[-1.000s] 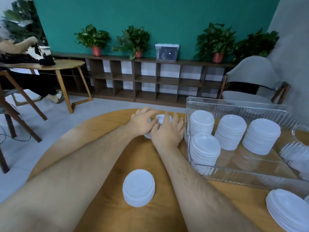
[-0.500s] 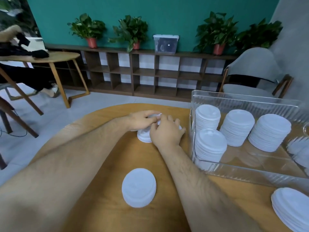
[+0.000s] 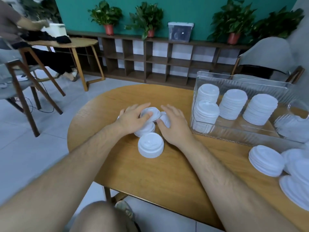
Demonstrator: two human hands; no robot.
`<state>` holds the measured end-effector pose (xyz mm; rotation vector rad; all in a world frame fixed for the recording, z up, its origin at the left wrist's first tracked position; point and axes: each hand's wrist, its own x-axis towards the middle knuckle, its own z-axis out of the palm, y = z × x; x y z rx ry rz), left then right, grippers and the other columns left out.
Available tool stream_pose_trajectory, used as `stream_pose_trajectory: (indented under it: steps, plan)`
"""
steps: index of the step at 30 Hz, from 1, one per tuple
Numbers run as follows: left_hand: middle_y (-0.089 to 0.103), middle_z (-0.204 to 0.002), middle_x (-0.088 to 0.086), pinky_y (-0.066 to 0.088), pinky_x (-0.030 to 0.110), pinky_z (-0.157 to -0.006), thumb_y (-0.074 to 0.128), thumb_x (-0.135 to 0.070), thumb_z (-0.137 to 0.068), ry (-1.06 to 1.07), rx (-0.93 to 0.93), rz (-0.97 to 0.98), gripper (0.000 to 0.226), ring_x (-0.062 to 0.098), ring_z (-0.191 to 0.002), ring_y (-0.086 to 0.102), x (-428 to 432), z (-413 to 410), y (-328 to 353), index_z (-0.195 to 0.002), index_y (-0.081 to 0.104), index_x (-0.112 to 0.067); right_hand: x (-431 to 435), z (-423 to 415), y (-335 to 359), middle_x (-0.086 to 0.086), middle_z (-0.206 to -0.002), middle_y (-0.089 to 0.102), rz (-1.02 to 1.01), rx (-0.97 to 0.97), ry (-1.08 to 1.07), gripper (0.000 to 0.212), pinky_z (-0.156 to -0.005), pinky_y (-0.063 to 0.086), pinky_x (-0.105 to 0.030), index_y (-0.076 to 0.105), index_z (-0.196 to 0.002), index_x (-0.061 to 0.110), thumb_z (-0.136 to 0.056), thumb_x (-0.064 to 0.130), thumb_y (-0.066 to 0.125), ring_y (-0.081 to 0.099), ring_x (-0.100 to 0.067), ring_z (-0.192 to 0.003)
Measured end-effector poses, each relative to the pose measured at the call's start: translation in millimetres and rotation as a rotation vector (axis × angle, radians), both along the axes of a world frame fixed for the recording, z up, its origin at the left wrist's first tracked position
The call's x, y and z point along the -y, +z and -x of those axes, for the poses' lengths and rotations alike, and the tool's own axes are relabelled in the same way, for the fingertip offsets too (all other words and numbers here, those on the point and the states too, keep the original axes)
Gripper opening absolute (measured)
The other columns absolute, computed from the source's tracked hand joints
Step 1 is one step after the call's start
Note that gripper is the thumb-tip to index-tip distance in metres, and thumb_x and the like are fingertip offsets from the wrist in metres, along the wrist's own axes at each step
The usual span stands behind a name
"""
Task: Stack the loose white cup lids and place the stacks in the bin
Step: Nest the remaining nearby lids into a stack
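While your left hand [image 3: 132, 118] pinches one lid [image 3: 150, 113] between thumb and fingers, tilted over a low stack [image 3: 145, 129] on the surface [image 3: 167, 173], that grip looks meant to square the lid up before it nests on top. Your right hand [image 3: 174, 126] lies nearly flat with its fingers loose and spread. Its thumb touches a second lid [image 3: 164, 120] just beside the first. I judge it is fencing that lid in rather than lifting it, so this grip has hold of nothing.

A near stack [image 3: 150, 147] sits closer to you, apart from both hands, probably parked until it grows. To your right the bin [image 3: 242, 131] holds four tall stacks [image 3: 233, 104] upright and close together, which leaves room at its far right end. More loose lids [image 3: 265, 162] wait outside it, near the surface's right edge.
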<state>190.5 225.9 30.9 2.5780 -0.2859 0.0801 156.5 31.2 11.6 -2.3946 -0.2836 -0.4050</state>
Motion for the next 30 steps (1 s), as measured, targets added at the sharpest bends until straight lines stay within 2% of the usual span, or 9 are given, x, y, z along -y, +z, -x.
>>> stream_pose_trajectory:
  steps: [5,10,12,17,20,24,26,28,30]
  plan:
    - [0.052,-0.143,-0.012,0.019,0.043,-0.119,0.049,-0.045,-0.103,0.053,0.214,0.175,0.039,0.015,-0.137,0.041,20.4,34.3,-0.2,-0.141,0.053,-0.037,15.5,19.3,-13.1,-0.005,-0.165,0.023,0.006,0.003,0.005,0.065,-0.124,0.019,-0.037,0.032,-0.157,0.027,-0.099,0.045,0.056,0.015,-0.020,-0.153]
    - [0.062,-0.132,-0.013,0.033,0.048,-0.114,0.048,-0.048,-0.094,0.006,0.261,0.305,0.043,0.011,-0.129,0.052,35.2,58.4,-11.5,-0.127,0.067,-0.028,20.6,20.1,-25.0,-0.009,-0.151,0.040,0.000,0.056,-0.027,0.067,-0.118,0.032,-0.038,0.043,-0.151,0.017,-0.093,0.040,0.067,0.035,-0.025,-0.142]
    - [0.064,-0.130,-0.015,0.034,0.048,-0.113,0.047,-0.048,-0.093,-0.001,0.272,0.271,0.043,0.010,-0.127,0.054,36.7,64.3,-15.8,-0.125,0.068,-0.028,22.5,19.8,-25.6,-0.007,-0.143,0.045,-0.030,0.063,-0.045,0.066,-0.114,0.034,-0.030,0.047,-0.148,0.013,-0.091,0.037,0.071,0.043,-0.023,-0.135]
    - [0.060,-0.137,-0.013,0.030,0.044,-0.117,0.056,-0.037,-0.099,-0.011,0.313,0.245,0.034,0.011,-0.131,0.050,36.0,75.4,-16.6,-0.130,0.064,-0.025,21.3,24.4,-19.6,-0.002,-0.135,0.049,-0.039,0.165,-0.057,0.060,-0.108,0.041,-0.028,0.055,-0.140,0.011,-0.090,0.039,0.073,0.048,-0.017,-0.128]
    - [0.051,-0.147,-0.012,0.027,0.040,-0.119,0.060,-0.030,-0.100,-0.034,0.303,0.245,0.042,0.008,-0.138,0.041,30.7,83.8,-12.2,-0.141,0.055,-0.023,22.0,34.6,-15.8,0.003,-0.132,0.049,-0.090,0.223,-0.053,0.055,-0.104,0.042,-0.021,0.059,-0.135,0.013,-0.088,0.039,0.073,0.049,-0.009,-0.124]
    - [0.040,-0.152,-0.018,0.023,0.019,-0.115,0.069,-0.029,-0.095,-0.132,0.178,0.316,0.063,-0.002,-0.140,0.032,22.8,94.1,-7.3,-0.151,0.042,-0.026,22.8,47.0,-14.5,0.004,-0.127,0.051,-0.169,0.246,-0.018,0.049,-0.105,0.038,-0.015,0.063,-0.130,0.014,-0.088,0.036,0.073,0.052,-0.008,-0.122]
    - [0.038,-0.152,-0.021,0.022,0.013,-0.113,0.072,-0.032,-0.092,-0.146,0.134,0.340,0.070,-0.006,-0.140,0.031,21.7,97.5,-5.8,-0.153,0.039,-0.028,21.6,49.1,-13.6,0.003,-0.126,0.053,-0.195,0.240,0.015,0.047,-0.104,0.037,-0.013,0.063,-0.130,0.014,-0.089,0.034,0.073,0.052,-0.006,-0.121]
    - [0.040,-0.149,-0.022,0.023,0.009,-0.109,0.076,-0.035,-0.088,-0.141,0.116,0.364,0.074,-0.009,-0.137,0.032,21.1,99.5,-4.1,-0.152,0.039,-0.029,19.0,50.9,-12.1,0.004,-0.127,0.054,-0.222,0.212,0.060,0.046,-0.104,0.041,-0.017,0.064,-0.130,0.015,-0.090,0.035,0.072,0.054,-0.004,-0.120]
    - [0.042,-0.147,-0.022,0.028,0.012,-0.107,0.078,-0.038,-0.085,-0.147,0.100,0.381,0.078,-0.012,-0.133,0.033,19.6,101.1,-2.1,-0.152,0.039,-0.029,16.4,53.0,-10.6,0.006,-0.127,0.056,-0.229,0.186,0.111,0.048,-0.103,0.045,-0.025,0.064,-0.129,0.017,-0.088,0.041,0.071,0.055,-0.006,-0.120]
